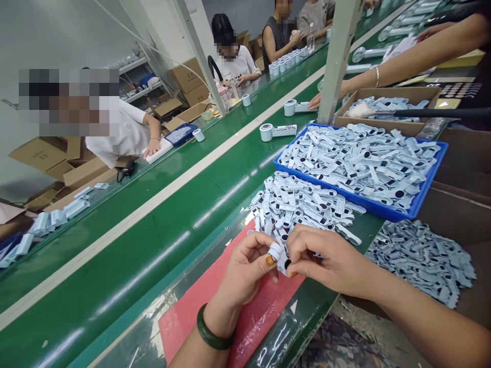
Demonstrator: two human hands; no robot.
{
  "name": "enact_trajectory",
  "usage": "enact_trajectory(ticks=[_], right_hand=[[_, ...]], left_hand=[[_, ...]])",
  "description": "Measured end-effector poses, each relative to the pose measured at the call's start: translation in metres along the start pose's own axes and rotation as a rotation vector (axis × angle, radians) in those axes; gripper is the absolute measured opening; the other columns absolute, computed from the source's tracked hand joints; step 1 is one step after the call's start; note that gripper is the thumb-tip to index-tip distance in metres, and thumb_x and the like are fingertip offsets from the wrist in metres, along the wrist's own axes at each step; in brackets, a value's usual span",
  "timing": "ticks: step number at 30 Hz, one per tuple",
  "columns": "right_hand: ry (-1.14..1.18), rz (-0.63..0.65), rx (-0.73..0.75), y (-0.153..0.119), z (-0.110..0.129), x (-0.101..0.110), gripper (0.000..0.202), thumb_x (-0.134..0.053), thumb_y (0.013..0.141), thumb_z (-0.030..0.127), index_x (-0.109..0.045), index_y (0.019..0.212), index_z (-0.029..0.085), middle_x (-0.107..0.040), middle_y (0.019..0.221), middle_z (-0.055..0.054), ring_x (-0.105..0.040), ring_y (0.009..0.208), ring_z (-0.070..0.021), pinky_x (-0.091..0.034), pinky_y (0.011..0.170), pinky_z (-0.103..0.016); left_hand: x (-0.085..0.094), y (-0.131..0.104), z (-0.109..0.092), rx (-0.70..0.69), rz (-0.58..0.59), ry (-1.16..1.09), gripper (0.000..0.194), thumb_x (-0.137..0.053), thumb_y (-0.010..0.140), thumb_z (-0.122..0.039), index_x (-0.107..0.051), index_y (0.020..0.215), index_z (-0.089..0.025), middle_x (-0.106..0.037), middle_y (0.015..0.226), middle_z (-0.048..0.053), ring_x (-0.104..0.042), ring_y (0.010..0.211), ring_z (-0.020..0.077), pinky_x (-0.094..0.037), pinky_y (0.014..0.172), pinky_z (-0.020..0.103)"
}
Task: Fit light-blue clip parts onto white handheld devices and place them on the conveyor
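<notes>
My left hand [242, 271] is closed, with thumb and fingers around a small light-blue plastic piece [275, 250]. Close against it, my right hand [330, 258] pinches at the same piece, beside a black round spot; the fingertips partly hide what is between them. Both hands are over a red mat [203, 312] on the bench. Just beyond them lies a loose pile of light-blue plastic handle-shaped parts [295, 202], many with black ovals. Farther back, a blue tray [416, 212] is heaped with similar parts.
A green conveyor belt [153, 255] runs diagonally past the bench, carrying light-blue long-handled items [278, 131]. A metal post [339, 61] rises behind the tray. More parts [425, 260] fill a box below right. A co-worker's arm [414, 56] reaches in; other people sit across the belt.
</notes>
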State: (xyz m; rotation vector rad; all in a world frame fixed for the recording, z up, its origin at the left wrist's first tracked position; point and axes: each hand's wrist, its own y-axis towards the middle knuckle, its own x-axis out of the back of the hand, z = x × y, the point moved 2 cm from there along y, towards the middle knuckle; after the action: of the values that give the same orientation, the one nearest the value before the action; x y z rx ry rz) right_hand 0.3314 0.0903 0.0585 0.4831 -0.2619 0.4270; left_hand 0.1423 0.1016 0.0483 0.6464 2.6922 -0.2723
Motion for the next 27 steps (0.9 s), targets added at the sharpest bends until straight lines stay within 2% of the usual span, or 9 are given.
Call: enact_trajectory(ticks=[2, 6, 10, 17, 22, 27], right_hand=[[-0.02, -0.036, 0.019, 0.0, 0.001, -0.002, 0.013, -0.068, 0.093, 0.018, -0.057, 0.087, 0.022, -0.059, 0.088, 0.003, -0.055, 0.074, -0.0108, -0.04, 0.065, -0.024], [-0.113, -0.095, -0.013, 0.0, 0.003, -0.006, 0.009, -0.067, 0.093, 0.018, -0.06, 0.094, 0.023, -0.06, 0.086, 0.003, -0.054, 0.065, -0.0092, -0.04, 0.062, -0.024], [-0.239, -0.126, 0.082, 0.0, 0.007, -0.008, 0.005, -0.064, 0.097, 0.019, -0.063, 0.097, 0.024, -0.065, 0.087, 0.003, -0.06, 0.075, -0.0116, -0.043, 0.066, -0.025], [-0.437, -0.175, 0.198, -0.002, 0.013, -0.011, 0.003, -0.062, 0.1, 0.023, -0.064, 0.098, 0.023, -0.069, 0.09, 0.002, -0.063, 0.082, -0.0141, -0.045, 0.073, -0.03], [-0.497, -0.161, 0.253, -0.005, 0.016, -0.011, 0.004, -0.065, 0.099, 0.025, -0.063, 0.099, 0.021, -0.069, 0.092, 0.001, -0.063, 0.086, -0.0143, -0.045, 0.079, -0.03], [-0.449, -0.072, 0.211, -0.004, 0.014, -0.009, 0.008, -0.063, 0.099, 0.026, -0.058, 0.095, 0.021, -0.066, 0.088, 0.002, -0.06, 0.079, -0.0137, -0.042, 0.071, -0.03]], left_hand=[[0.001, 0.0, 0.0, 0.047, -0.019, -0.037, 0.029, -0.083, 0.076, -0.035, -0.067, 0.09, -0.016, -0.062, 0.078, 0.001, -0.06, 0.055, 0.0075, -0.053, 0.046, 0.016], [0.002, 0.001, -0.003, 0.049, -0.04, -0.055, 0.029, -0.083, 0.076, -0.034, -0.067, 0.091, -0.015, -0.064, 0.081, 0.001, -0.061, 0.058, 0.0074, -0.054, 0.046, 0.015], [0.003, 0.002, -0.005, 0.027, -0.051, -0.047, 0.029, -0.084, 0.076, -0.034, -0.067, 0.09, -0.015, -0.065, 0.079, 0.0, -0.061, 0.055, 0.0064, -0.053, 0.046, 0.015], [0.001, 0.001, -0.006, 0.028, -0.061, -0.062, 0.028, -0.084, 0.076, -0.034, -0.067, 0.088, -0.016, -0.066, 0.074, -0.001, -0.06, 0.052, 0.0062, -0.052, 0.046, 0.015], [0.0, 0.001, -0.006, 0.038, -0.027, -0.075, 0.025, -0.083, 0.076, -0.031, -0.068, 0.087, -0.014, -0.067, 0.073, 0.001, -0.062, 0.053, 0.007, -0.054, 0.048, 0.016], [0.0, 0.001, -0.004, 0.051, 0.018, -0.063, 0.023, -0.082, 0.078, -0.029, -0.068, 0.089, -0.014, -0.067, 0.071, 0.002, -0.063, 0.054, 0.008, -0.053, 0.049, 0.015]])
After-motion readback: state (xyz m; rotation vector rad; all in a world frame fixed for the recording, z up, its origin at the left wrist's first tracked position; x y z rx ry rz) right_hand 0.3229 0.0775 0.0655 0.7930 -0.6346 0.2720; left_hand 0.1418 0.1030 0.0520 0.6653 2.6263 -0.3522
